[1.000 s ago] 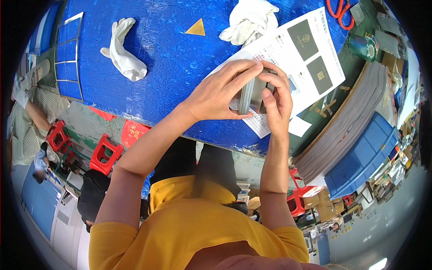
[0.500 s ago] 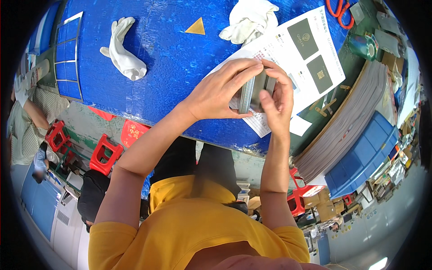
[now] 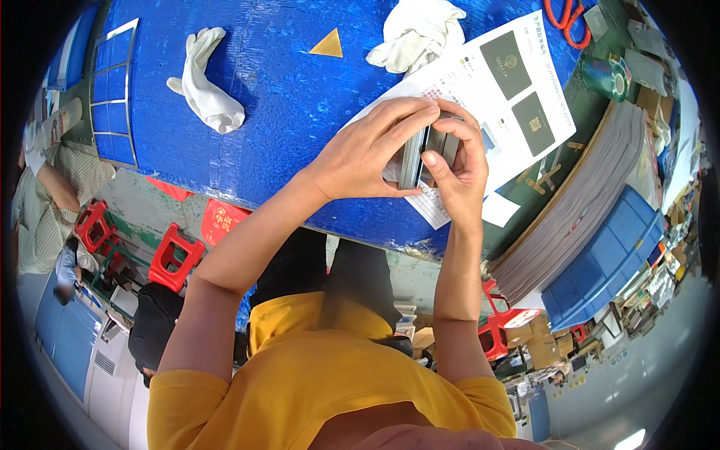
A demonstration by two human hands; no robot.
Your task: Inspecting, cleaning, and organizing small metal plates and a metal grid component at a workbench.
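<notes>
Between my two hands stands a stack of dark cards (image 3: pixel 412 159) on edge, split by a gap into two parts. My left hand (image 3: pixel 373 147) is closed round the thicker left part, fingers over its top and bottom. My right hand (image 3: pixel 464 161) curls round the thinner right part, its thumb raised beside the gap. Under the hands lies a white printed sheet (image 3: pixel 480 82) showing two dark card pictures. Part of the stack is hidden behind my fingers.
White gloves (image 3: pixel 210 82) and a bunched white cloth (image 3: pixel 417 36) lie on the blue table (image 3: pixel 277 97), with a gold triangle (image 3: pixel 327 43) between them. Red scissors (image 3: pixel 568 22) lie at the far right. Tall paper piles (image 3: pixel 577 202) and a blue crate (image 3: pixel 600 259) stand right. Red stools (image 3: pixel 176 256) stand below.
The gap in the card stack has shifted, with cards now leaning to the right part. My right thumb has moved slightly left and lifted. My left hand has stayed put.
</notes>
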